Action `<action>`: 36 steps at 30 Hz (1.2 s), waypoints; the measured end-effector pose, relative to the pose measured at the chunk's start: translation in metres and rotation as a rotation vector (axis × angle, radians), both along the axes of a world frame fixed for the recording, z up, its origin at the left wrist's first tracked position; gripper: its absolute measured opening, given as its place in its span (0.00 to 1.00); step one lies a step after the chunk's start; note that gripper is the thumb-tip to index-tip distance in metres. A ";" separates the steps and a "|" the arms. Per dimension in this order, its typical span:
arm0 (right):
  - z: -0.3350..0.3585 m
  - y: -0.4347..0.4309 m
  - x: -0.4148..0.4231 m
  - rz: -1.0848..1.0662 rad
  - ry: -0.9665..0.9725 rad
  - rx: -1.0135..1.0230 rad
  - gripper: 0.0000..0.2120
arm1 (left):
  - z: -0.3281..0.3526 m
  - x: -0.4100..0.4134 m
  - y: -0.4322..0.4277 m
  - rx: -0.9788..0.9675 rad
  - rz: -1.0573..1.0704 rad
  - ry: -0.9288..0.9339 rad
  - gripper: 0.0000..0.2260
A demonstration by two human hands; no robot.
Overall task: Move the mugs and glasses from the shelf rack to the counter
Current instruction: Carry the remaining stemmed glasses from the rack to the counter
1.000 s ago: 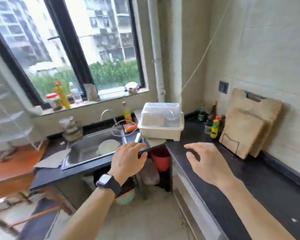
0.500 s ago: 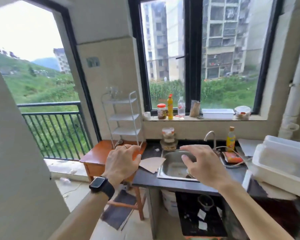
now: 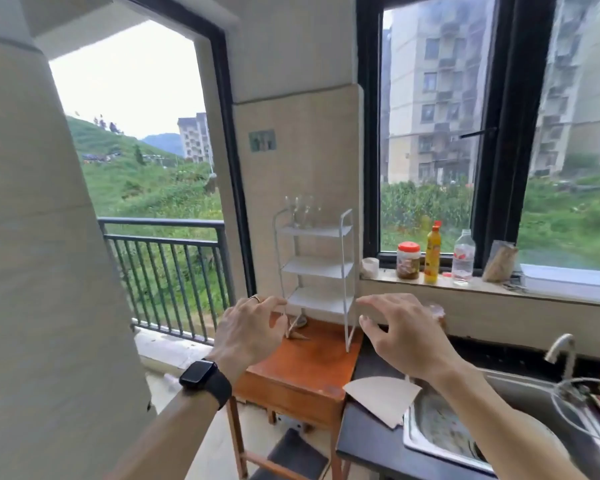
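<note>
A white three-tier shelf rack [image 3: 317,268] stands on a small wooden table [image 3: 305,362] against the tiled wall. On its top tier stand clear glasses [image 3: 301,211], hard to count against the wall; the two lower tiers look bare. My left hand [image 3: 248,336], with a ring and a black watch on the wrist, hovers in front of the rack's lower left, fingers apart and holding nothing. My right hand [image 3: 400,336] hovers to the rack's lower right, also spread and holding nothing. The dark counter [image 3: 364,431] begins right of the table.
A steel sink [image 3: 465,434] with a tap [image 3: 561,351] sits in the counter, a folded piece of cardboard [image 3: 383,398] at its left. Jar, bottles and a bag line the window sill [image 3: 465,285]. A balcony railing [image 3: 167,268] is at the left.
My view has swung left from the corner counter past the sink to the shelf rack, which is now closer and central. Both hands stay raised and empty.
</note>
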State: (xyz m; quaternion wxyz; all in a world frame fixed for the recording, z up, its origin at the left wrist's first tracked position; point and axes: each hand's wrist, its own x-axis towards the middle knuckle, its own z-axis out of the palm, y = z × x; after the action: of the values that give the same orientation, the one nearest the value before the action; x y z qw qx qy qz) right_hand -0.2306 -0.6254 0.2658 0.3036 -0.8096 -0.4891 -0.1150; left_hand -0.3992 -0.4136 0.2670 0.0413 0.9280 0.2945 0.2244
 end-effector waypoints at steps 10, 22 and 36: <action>0.009 0.179 0.144 0.054 0.029 0.019 0.18 | 0.022 0.131 0.166 -0.086 0.016 -0.048 0.19; 0.019 0.362 0.274 0.025 0.219 0.058 0.21 | 0.031 0.293 0.333 -0.506 -0.154 -0.284 0.22; 0.010 0.546 0.403 -0.297 0.532 0.313 0.19 | 0.009 0.479 0.493 -0.901 -0.306 -0.356 0.25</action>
State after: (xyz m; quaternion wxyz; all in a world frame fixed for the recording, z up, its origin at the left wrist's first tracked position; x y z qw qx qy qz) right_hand 0.1723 -0.0794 0.2758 0.5210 -0.8172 -0.2460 -0.0164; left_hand 0.0801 0.0795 0.2763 0.5196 0.7979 0.2112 0.2209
